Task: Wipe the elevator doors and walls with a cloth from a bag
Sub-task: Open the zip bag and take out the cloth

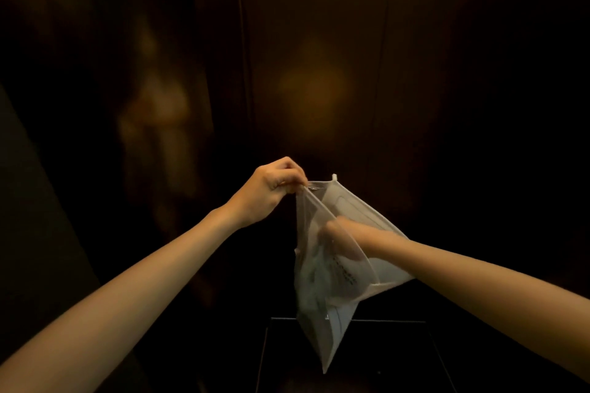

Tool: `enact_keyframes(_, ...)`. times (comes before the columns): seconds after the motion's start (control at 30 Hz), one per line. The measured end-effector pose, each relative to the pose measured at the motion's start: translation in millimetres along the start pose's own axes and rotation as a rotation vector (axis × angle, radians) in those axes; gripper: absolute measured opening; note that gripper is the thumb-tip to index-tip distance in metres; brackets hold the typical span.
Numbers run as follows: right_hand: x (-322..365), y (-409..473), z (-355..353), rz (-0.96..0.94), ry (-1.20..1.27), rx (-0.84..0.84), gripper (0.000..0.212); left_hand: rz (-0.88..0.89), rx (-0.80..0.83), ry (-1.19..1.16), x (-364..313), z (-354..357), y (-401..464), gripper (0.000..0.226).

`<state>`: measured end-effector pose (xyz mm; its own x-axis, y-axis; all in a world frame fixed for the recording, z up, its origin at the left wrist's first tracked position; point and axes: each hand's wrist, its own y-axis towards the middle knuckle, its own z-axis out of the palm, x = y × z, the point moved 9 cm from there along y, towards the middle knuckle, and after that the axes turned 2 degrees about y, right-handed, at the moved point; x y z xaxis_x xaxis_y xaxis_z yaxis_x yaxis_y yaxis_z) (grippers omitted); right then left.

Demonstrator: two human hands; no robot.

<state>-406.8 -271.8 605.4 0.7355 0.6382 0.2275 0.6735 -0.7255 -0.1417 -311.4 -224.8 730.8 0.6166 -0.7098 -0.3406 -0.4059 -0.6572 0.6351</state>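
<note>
R hand [338, 238] blurred inside translucent bag [322, 290]; contents indistinct.

Your left arm is stretched forward and upward from the lower left, bare to the wrist. Your left hand [271, 190] is closed, the fingertips pinching together at the top right of the fist. Your right arm comes in from the right side, almost level. Your right hand [340, 238] looks blurred, and its fingers cannot be told clearly.
</note>
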Motion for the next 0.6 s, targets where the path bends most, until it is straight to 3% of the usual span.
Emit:
enact_keyframes(0.17,14.6,-22.0,-33.1,-0.035,-0.027,-0.058,0.021,0.021,0.002,0.055,6.6,5.5,-6.2,0.012)
enact_keyframes(0.4,4.6,-39.6,-85.4,-0.051,0.226,-0.31,0.006,-0.06,0.028,0.067,27.0,12.9,-23.9,0.013)
enact_keyframes(0.6,-14.7,-49.6,-110.1,-0.019,0.408,-0.493,0.009,-0.077,0.109,0.169,46.8,20.0,-38.9,0.01)
